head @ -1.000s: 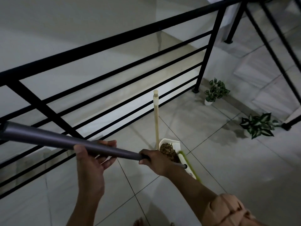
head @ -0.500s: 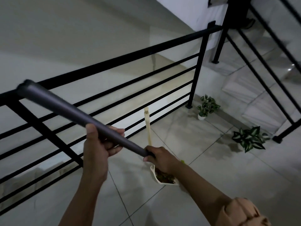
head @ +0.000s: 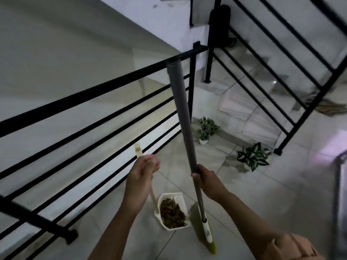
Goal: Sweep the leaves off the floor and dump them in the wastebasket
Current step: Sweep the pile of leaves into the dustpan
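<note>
Beside the black railing (head: 105, 87), the right hand (head: 207, 182) grips the upright broom (head: 185, 132); the left hand (head: 142, 171) curls around the dustpan handle (head: 138, 150), leaves (head: 171, 212) heaped in the dustpan (head: 180, 197) on the floor (head: 281, 199).

Railing (head: 93, 94) close left; open floor (head: 262, 194) rt.

There is a single view, from a camera on the person's head, looking forward and steeply down over both forearms to the tiled floor (head: 244, 194). The wide lens bends the black railing (head: 84, 98) on the left. The hands sit near the lens; the potted plants (head: 252, 156) and stairs (head: 249, 109) lie farther ahead.
</note>
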`<state>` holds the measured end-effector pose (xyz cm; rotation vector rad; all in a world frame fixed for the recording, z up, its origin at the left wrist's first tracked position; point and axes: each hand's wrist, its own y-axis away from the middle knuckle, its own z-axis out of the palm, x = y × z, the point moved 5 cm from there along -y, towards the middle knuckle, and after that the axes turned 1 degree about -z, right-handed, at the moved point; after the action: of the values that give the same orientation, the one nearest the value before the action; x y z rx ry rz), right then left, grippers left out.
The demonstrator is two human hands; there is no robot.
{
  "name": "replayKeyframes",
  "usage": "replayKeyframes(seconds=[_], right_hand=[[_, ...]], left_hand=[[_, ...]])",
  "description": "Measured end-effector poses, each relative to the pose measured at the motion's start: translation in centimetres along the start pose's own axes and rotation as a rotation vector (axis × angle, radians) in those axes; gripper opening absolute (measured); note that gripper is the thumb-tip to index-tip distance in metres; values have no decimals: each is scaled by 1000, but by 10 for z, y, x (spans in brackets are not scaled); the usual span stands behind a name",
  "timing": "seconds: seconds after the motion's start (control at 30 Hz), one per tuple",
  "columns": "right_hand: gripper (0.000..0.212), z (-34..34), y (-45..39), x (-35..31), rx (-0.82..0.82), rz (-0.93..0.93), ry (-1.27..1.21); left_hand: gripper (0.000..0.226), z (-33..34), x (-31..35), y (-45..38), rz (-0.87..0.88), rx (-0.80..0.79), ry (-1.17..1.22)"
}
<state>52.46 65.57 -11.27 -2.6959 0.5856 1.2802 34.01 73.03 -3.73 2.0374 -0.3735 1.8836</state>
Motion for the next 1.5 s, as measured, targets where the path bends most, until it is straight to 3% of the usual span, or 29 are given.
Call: replayKeyframes(seconds=[0.2, 0.37, 0.5, 0.6, 0.7, 0.87, 1.5], right_hand=[[10, -21, -7, 12, 266, 135, -91], [16, -23, -11, 15, 436, 275, -174], [20, -19, -8, 13, 508, 367, -214], [16, -12, -4, 12, 573, 405, -228], [19, -9, 1, 11, 630, 420, -221], [19, -3, 7, 13, 717, 430, -218], [22, -14, 55, 16, 922, 581, -161]], left_hand=[[24, -33, -100, -38, -347, -151, -382], [25, -58, -139, -92, -508, -195, -613], [85, -63, -150, -140, -465, -260, -698], [101, -56, -150, -164, -358, -323, -643], [89, -49, -147, -178, -257, -310, -626], [50, -50, -144, -196, -225, -208, -544], [36, -46, -144, -208, -193, -182, -537]])
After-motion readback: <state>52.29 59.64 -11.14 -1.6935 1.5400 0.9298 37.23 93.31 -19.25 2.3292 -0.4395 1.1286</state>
